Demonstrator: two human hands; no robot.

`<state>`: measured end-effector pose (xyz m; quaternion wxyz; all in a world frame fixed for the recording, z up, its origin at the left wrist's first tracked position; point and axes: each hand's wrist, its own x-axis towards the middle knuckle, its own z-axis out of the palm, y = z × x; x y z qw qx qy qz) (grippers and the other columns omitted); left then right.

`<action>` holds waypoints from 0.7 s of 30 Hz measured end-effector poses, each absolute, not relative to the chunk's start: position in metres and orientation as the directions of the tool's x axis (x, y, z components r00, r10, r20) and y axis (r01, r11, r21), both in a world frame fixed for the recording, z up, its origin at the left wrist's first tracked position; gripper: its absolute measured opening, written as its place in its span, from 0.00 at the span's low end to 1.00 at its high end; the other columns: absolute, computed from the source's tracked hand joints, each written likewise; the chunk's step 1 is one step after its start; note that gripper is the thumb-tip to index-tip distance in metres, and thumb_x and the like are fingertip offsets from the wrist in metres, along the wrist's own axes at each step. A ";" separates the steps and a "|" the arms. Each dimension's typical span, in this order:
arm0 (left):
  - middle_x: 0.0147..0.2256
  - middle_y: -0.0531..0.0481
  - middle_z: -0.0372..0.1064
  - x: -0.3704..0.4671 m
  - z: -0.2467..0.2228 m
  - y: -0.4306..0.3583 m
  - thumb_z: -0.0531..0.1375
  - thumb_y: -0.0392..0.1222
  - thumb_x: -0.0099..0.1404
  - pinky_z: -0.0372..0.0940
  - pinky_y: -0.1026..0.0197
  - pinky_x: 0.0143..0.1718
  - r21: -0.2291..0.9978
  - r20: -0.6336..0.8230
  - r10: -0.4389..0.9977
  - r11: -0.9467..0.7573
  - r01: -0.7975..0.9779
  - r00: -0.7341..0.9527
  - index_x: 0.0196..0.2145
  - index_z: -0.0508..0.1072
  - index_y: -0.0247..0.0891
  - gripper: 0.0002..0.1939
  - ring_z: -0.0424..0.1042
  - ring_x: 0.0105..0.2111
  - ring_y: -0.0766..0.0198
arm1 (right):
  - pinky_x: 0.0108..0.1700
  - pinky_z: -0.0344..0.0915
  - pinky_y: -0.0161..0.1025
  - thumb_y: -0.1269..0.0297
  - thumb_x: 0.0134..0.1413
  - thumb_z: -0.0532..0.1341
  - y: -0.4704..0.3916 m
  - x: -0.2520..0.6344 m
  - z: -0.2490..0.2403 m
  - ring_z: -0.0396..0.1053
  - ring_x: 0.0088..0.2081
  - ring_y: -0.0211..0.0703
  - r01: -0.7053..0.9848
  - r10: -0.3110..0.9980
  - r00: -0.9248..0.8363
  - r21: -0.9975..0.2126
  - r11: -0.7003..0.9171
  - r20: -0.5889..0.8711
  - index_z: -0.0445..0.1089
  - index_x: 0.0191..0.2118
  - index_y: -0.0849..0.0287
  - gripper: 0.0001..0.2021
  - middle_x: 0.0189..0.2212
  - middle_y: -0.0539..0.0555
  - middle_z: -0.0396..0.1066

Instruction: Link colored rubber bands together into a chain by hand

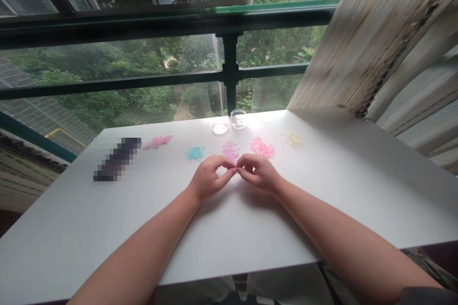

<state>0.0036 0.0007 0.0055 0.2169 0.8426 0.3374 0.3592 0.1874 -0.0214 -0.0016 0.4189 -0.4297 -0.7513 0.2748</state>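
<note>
Whatever sits between the fingertips at the centre of the frame is too small to make out. The left hand and right hand each pinch narrowly, thumb to finger, their tips meeting — I can't tell what, if anything, they grip. Just beyond them lies the purple heap, thin, tangled and loop-like, its near end partly hidden. The pink heap is right beside it; the blue heap is left of centre, the pale yellow heap right, and a 2nd pink pile upper left. A pixelated patch masks something dark at left. Behind stand 2 clear, round, glossy pieces — a shallow dish and a taller tub — on the smooth white table.
</note>
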 end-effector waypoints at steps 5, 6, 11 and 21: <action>0.30 0.51 0.72 0.003 0.006 0.001 0.59 0.39 0.60 0.63 0.60 0.40 0.592 0.486 0.713 -0.694 0.409 0.506 0.31 0.73 0.40 0.03 0.70 0.33 0.64 | 0.24 0.55 0.30 0.74 0.46 0.57 -0.022 0.188 -0.002 0.56 0.21 0.31 0.432 0.865 -0.285 -0.750 0.501 0.414 0.66 0.27 0.60 0.04 0.19 0.46 0.61; 0.30 0.51 0.72 0.003 0.006 0.001 0.59 0.39 0.60 0.63 0.60 0.40 0.592 0.484 0.716 -0.691 0.415 0.503 0.31 0.73 0.40 0.03 0.70 0.33 0.64 | 0.25 0.55 0.30 0.74 0.47 0.57 -0.022 0.188 -0.002 0.56 0.21 0.31 0.435 0.862 -0.287 -0.744 0.506 0.418 0.66 0.27 0.60 0.04 0.20 0.46 0.61; 0.30 0.52 0.73 0.000 0.004 0.006 0.58 0.39 0.60 0.62 0.60 0.40 0.592 0.437 0.758 -0.647 0.481 0.484 0.31 0.73 0.40 0.04 0.69 0.33 0.64 | 0.26 0.55 0.31 0.74 0.47 0.57 -0.016 0.189 -0.004 0.57 0.23 0.32 0.489 0.858 -0.247 -0.706 0.512 0.450 0.68 0.27 0.60 0.04 0.23 0.48 0.65; 0.30 0.51 0.72 0.003 0.000 0.018 0.56 0.40 0.60 0.61 0.58 0.40 0.476 0.381 0.764 -0.645 0.598 0.521 0.31 0.73 0.40 0.06 0.68 0.34 0.61 | 0.31 0.58 0.33 0.75 0.46 0.59 -0.008 0.190 -0.007 0.60 0.26 0.34 0.675 0.906 -0.149 -0.629 0.385 0.396 0.71 0.26 0.58 0.06 0.25 0.49 0.67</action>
